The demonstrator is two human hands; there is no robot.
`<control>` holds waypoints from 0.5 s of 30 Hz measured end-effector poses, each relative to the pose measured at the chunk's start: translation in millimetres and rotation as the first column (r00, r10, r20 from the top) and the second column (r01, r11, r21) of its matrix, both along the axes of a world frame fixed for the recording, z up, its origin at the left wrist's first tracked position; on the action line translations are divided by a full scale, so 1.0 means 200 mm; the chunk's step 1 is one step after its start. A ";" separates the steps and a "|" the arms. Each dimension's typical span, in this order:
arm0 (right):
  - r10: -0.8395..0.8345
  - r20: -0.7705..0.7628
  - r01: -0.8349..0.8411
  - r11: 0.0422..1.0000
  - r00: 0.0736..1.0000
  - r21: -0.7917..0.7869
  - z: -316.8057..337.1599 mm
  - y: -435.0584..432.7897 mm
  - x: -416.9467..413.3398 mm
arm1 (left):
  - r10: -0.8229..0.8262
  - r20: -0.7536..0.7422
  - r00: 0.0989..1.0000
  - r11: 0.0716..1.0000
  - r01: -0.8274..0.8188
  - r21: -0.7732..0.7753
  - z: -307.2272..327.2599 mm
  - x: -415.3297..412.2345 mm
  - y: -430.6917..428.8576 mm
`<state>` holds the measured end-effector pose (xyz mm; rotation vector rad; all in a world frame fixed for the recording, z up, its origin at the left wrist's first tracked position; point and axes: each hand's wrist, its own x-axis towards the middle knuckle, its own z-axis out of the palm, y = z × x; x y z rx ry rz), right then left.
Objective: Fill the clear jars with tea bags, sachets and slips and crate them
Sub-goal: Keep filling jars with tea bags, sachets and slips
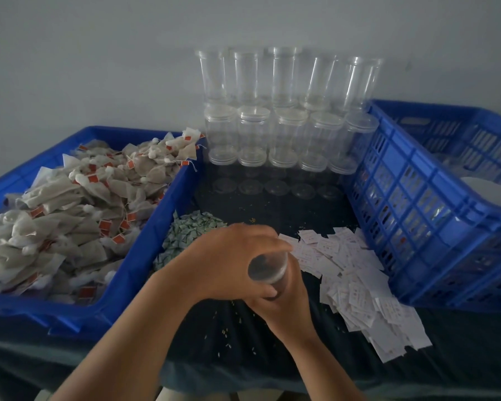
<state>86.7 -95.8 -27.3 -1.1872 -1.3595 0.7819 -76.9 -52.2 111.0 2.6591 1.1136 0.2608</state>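
Note:
Both hands hold one clear jar [268,267] over the dark table, its round end toward me. My left hand [229,261] curls over the jar from the left, and my right hand [287,302] grips it from below. A blue tray [133,273] at the left is heaped with tea bags [78,204] bearing red tags. Small green sachets [185,235] lie in a pile just beyond my left hand. White paper slips [356,279] spread to the right of the jar. Whether the held jar has anything inside is unclear.
Two stacked rows of empty clear jars [287,111] stand against the wall at the back. A blue slotted crate [434,209] fills the right side, with something pale inside it. Small crumbs dot the dark tablecloth [243,342] near the front edge.

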 end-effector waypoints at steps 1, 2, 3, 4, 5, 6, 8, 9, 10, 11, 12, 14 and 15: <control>-0.002 0.005 0.002 1.000 1.000 -0.001 0.00 0.00 0.00 | 0.008 0.013 1.000 0.999 -0.008 0.047 0.00 -0.01 0.01; -0.009 0.020 0.009 1.000 1.000 0.000 -0.01 0.00 -0.01 | 0.032 0.037 0.999 0.996 -0.035 0.077 0.00 -0.01 0.01; -0.031 0.047 0.031 1.000 0.998 0.002 -0.01 0.00 -0.01 | 0.060 0.066 0.996 0.993 -0.066 0.095 -0.01 -0.02 0.00; -0.065 0.086 0.065 0.998 0.994 0.011 -0.01 0.00 -0.02 | 0.080 0.095 0.992 0.990 -0.091 0.112 -0.01 -0.02 0.00; -0.098 0.122 0.095 0.995 0.988 0.028 -0.02 0.01 -0.02 | 0.096 0.115 0.989 0.986 -0.110 0.122 -0.02 -0.01 0.00; -0.117 0.142 0.113 0.993 0.983 0.042 -0.03 0.01 -0.02 | 0.107 0.127 0.986 0.985 -0.123 0.123 -0.03 -0.02 -0.01; -0.118 0.143 0.113 0.993 0.983 0.043 -0.04 0.02 -0.02 | 0.125 0.143 0.982 0.985 -0.140 0.100 -0.03 -0.03 -0.01; -0.110 0.146 0.105 0.994 0.983 0.040 -0.04 0.02 -0.02 | 0.135 0.142 0.981 0.985 -0.149 0.090 -0.03 -0.03 -0.02; -0.113 0.168 0.106 0.993 0.979 0.052 -0.05 0.03 -0.03 | 0.147 0.133 0.980 0.984 -0.159 0.084 -0.03 -0.03 -0.02; -0.139 0.201 0.125 0.989 0.970 0.081 -0.04 0.03 -0.03 | 0.165 0.125 0.978 0.982 -0.175 0.075 -0.02 -0.03 -0.02; -0.191 0.245 0.164 0.979 0.951 0.125 -0.04 0.03 -0.03 | 0.185 0.142 0.972 0.979 -0.195 0.059 -0.01 -0.04 -0.02; -0.292 0.226 0.258 0.951 0.929 0.168 -0.04 0.03 -0.02 | 0.252 0.290 0.923 0.966 -0.256 -0.026 0.03 -0.07 -0.01; -0.305 0.152 0.285 0.948 0.940 0.141 -0.03 0.03 -0.01 | 0.302 0.394 0.868 0.953 -0.284 -0.105 0.06 -0.10 -0.01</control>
